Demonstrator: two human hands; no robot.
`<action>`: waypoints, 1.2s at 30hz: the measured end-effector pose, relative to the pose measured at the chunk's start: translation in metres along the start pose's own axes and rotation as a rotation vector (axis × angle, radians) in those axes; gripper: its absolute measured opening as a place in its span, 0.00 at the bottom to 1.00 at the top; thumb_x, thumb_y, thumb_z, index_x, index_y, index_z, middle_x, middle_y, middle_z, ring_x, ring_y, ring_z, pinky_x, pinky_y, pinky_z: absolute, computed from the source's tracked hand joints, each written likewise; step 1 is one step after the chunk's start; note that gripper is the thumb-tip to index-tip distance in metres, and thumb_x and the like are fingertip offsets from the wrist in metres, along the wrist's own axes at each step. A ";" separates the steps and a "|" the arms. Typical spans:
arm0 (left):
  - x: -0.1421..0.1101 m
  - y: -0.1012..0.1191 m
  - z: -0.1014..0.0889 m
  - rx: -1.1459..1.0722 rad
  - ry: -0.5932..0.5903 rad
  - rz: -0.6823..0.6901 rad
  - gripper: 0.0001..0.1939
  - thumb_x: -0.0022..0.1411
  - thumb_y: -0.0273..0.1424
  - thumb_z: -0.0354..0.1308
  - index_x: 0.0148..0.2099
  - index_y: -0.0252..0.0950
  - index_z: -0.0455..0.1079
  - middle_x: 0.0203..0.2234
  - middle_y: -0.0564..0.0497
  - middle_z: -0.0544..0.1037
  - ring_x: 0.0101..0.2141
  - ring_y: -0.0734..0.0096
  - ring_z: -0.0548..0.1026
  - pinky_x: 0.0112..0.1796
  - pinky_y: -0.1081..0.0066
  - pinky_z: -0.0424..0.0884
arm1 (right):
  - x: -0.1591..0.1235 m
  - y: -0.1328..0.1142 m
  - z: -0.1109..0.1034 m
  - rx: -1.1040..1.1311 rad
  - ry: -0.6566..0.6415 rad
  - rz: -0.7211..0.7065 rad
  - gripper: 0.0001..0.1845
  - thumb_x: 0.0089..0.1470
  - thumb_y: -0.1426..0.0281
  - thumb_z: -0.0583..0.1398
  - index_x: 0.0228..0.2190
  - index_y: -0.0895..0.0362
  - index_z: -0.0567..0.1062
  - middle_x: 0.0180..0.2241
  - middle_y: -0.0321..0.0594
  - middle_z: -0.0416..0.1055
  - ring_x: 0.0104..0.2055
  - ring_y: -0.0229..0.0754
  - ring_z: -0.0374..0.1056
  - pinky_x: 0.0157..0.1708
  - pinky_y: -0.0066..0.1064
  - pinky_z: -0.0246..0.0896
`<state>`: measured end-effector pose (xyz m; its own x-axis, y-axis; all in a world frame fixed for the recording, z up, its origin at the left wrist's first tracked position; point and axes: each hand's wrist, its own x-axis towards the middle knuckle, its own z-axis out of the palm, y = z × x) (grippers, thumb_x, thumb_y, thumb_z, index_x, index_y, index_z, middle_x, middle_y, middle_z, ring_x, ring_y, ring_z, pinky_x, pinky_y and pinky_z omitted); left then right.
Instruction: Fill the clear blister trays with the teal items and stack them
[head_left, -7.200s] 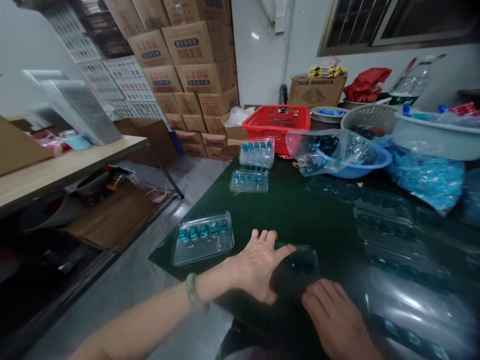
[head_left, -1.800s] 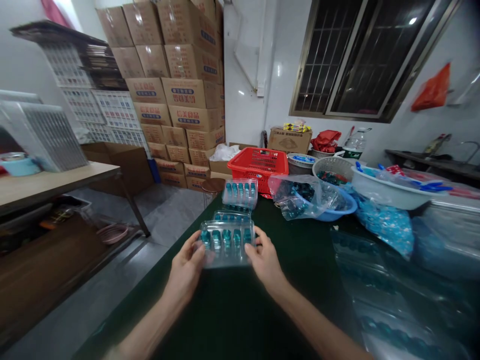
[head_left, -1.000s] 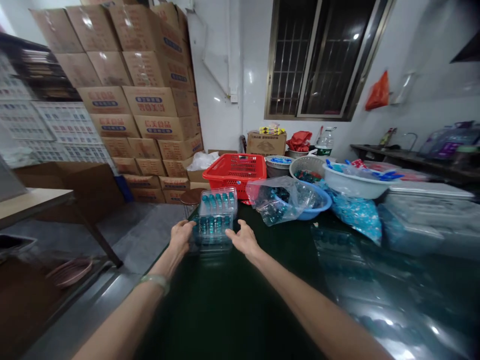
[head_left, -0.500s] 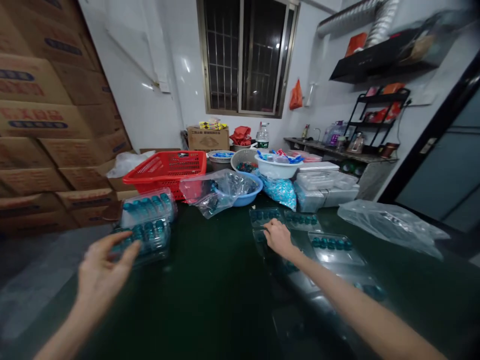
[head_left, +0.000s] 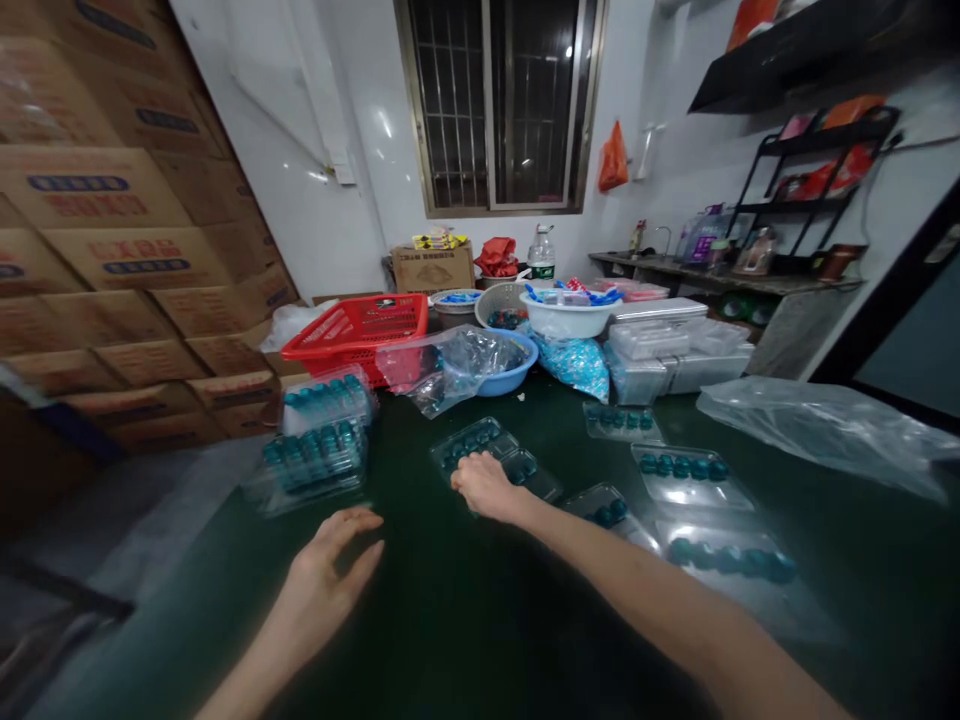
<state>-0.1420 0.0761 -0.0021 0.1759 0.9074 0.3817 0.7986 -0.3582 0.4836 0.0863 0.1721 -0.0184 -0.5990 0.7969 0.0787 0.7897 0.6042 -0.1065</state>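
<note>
My right hand (head_left: 481, 484) reaches forward over the dark green table (head_left: 480, 620), its fingers curled on the near edge of a clear plastic clamshell tray (head_left: 491, 458) filled with teal pieces. My left hand (head_left: 328, 572) hovers low over the table with its fingers loosely apart and nothing in it. To its left stand two stacks of closed clear trays with teal pieces, the nearer stack (head_left: 313, 464) and a farther one (head_left: 328, 397).
More trays with teal pieces (head_left: 679, 470) lie at the right, beside a clear plastic sheet (head_left: 825, 432). A red basket (head_left: 358, 324), a blue bowl with a plastic bag (head_left: 480, 362), a white basin (head_left: 568, 316) and stacked clear boxes (head_left: 675, 356) stand behind. Cardboard cartons (head_left: 112, 260) fill the left.
Since the earliest frames both hands carried a filled tray onto the left stack and let go. My right hand then reached right and has drawn a tray toward the middle; my left hand has moved in.
</note>
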 end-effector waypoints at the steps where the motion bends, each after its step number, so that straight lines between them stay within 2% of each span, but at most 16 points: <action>1: -0.003 0.000 -0.002 0.018 -0.004 -0.017 0.12 0.54 0.37 0.52 0.41 0.41 0.66 0.40 0.49 0.71 0.41 0.63 0.70 0.42 0.63 0.67 | -0.001 -0.017 0.003 0.019 0.005 -0.063 0.07 0.51 0.76 0.55 0.32 0.57 0.72 0.35 0.41 0.67 0.41 0.42 0.61 0.43 0.35 0.54; 5: -0.013 -0.002 -0.007 0.110 -0.030 -0.090 0.11 0.55 0.36 0.50 0.40 0.39 0.67 0.39 0.48 0.71 0.41 0.65 0.70 0.43 0.66 0.67 | -0.011 -0.078 0.010 0.097 0.043 -0.284 0.10 0.49 0.78 0.53 0.32 0.55 0.72 0.34 0.39 0.66 0.41 0.41 0.59 0.44 0.34 0.50; 7: -0.015 -0.007 -0.010 0.161 -0.027 -0.136 0.11 0.56 0.34 0.48 0.40 0.38 0.66 0.39 0.47 0.71 0.42 0.65 0.69 0.44 0.66 0.65 | -0.018 -0.097 0.009 0.130 0.065 -0.350 0.11 0.49 0.78 0.53 0.34 0.56 0.71 0.35 0.39 0.65 0.42 0.41 0.58 0.45 0.34 0.50; 9: -0.015 -0.014 -0.011 0.216 -0.021 -0.181 0.13 0.56 0.34 0.47 0.42 0.37 0.65 0.41 0.45 0.71 0.44 0.63 0.68 0.46 0.64 0.64 | -0.026 -0.105 0.004 0.155 0.100 -0.377 0.11 0.50 0.77 0.52 0.35 0.56 0.70 0.36 0.40 0.64 0.42 0.42 0.57 0.44 0.34 0.50; 12: -0.010 -0.020 -0.004 0.297 -0.057 -0.209 0.20 0.59 0.36 0.41 0.50 0.32 0.60 0.48 0.41 0.66 0.50 0.61 0.62 0.49 0.61 0.59 | -0.046 -0.092 -0.013 0.180 0.173 -0.362 0.08 0.53 0.75 0.51 0.34 0.57 0.69 0.35 0.42 0.65 0.40 0.43 0.58 0.40 0.36 0.50; 14: -0.004 -0.019 0.007 0.337 -0.114 -0.195 0.25 0.60 0.38 0.38 0.55 0.29 0.56 0.53 0.38 0.60 0.54 0.58 0.55 0.51 0.59 0.55 | -0.069 -0.070 -0.026 0.185 0.206 -0.319 0.08 0.53 0.74 0.51 0.34 0.57 0.70 0.35 0.43 0.65 0.40 0.44 0.59 0.39 0.36 0.51; 17: 0.009 -0.013 0.029 0.388 -0.205 -0.167 0.31 0.59 0.45 0.36 0.58 0.30 0.51 0.58 0.37 0.53 0.58 0.51 0.44 0.50 0.52 0.51 | -0.117 -0.026 -0.037 0.163 0.265 -0.163 0.13 0.53 0.76 0.51 0.40 0.55 0.69 0.39 0.43 0.66 0.42 0.44 0.60 0.39 0.37 0.53; 19: 0.018 -0.012 0.042 0.420 -0.254 -0.163 0.33 0.58 0.48 0.37 0.59 0.30 0.50 0.58 0.35 0.52 0.58 0.46 0.42 0.49 0.47 0.50 | -0.156 0.001 -0.033 0.123 0.302 -0.040 0.14 0.54 0.74 0.51 0.42 0.54 0.68 0.41 0.42 0.65 0.43 0.44 0.60 0.40 0.37 0.55; 22: 0.029 -0.016 0.052 0.467 -0.302 -0.165 0.34 0.57 0.48 0.38 0.59 0.32 0.49 0.57 0.34 0.53 0.57 0.42 0.45 0.46 0.45 0.51 | -0.215 0.027 -0.015 0.038 0.400 0.097 0.14 0.54 0.68 0.52 0.44 0.51 0.67 0.43 0.41 0.65 0.45 0.45 0.61 0.43 0.40 0.56; 25: 0.036 -0.024 0.049 0.518 -0.313 -0.176 0.32 0.57 0.46 0.41 0.60 0.36 0.48 0.57 0.35 0.53 0.54 0.45 0.52 0.45 0.48 0.53 | -0.264 0.032 0.005 0.027 0.507 0.218 0.16 0.55 0.63 0.51 0.45 0.50 0.67 0.44 0.39 0.66 0.45 0.45 0.63 0.43 0.39 0.59; 28: 0.044 -0.031 0.040 0.572 -0.328 -0.222 0.29 0.57 0.43 0.46 0.58 0.37 0.49 0.54 0.38 0.58 0.50 0.49 0.59 0.44 0.50 0.57 | -0.295 0.025 0.019 0.079 0.565 0.377 0.16 0.54 0.60 0.51 0.44 0.50 0.68 0.44 0.38 0.66 0.44 0.45 0.64 0.42 0.37 0.62; 32: 0.053 -0.034 0.031 0.636 -0.360 -0.299 0.27 0.57 0.40 0.50 0.56 0.37 0.52 0.49 0.43 0.63 0.46 0.56 0.63 0.44 0.51 0.59 | -0.313 0.015 0.028 0.138 0.654 0.539 0.15 0.54 0.61 0.51 0.44 0.48 0.68 0.45 0.35 0.65 0.44 0.44 0.64 0.45 0.37 0.60; 36: 0.051 -0.024 0.031 0.664 -0.354 -0.344 0.25 0.58 0.40 0.48 0.55 0.37 0.54 0.49 0.43 0.63 0.46 0.57 0.63 0.44 0.52 0.60 | -0.318 0.013 0.030 0.179 0.695 0.585 0.16 0.53 0.60 0.52 0.42 0.50 0.69 0.44 0.37 0.66 0.44 0.45 0.65 0.46 0.37 0.60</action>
<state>-0.1346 0.1382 -0.0186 -0.0583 0.9979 -0.0273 0.9952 0.0559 -0.0799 0.2831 -0.0731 -0.0746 0.1480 0.8319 0.5349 0.8744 0.1426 -0.4638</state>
